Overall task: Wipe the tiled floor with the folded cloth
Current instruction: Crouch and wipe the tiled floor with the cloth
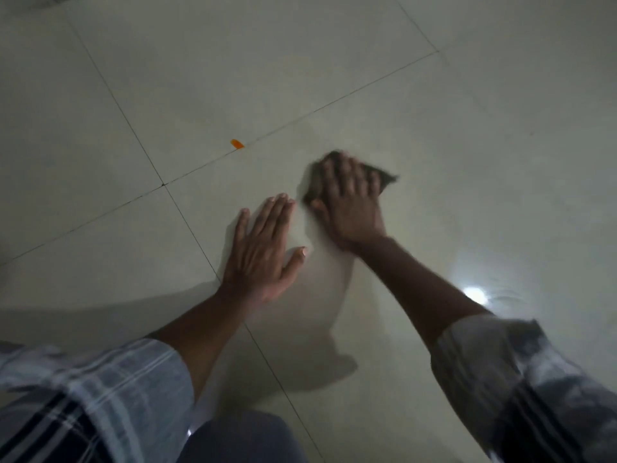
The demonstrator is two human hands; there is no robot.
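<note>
Head view: mid-wipe at frame centre, right hand [350, 202] pressing spread fingers on dark folded cloth [315, 187], left hand [263, 248] flat on tiled floor [467, 145]; next likely toward orange scrap [237, 144].

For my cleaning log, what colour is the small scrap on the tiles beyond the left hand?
The scrap is orange; head view.

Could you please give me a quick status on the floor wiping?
Left hand flat on pale tiled floor. Right hand presses dark folded cloth down. Small orange scrap ahead, by grout line.
</note>
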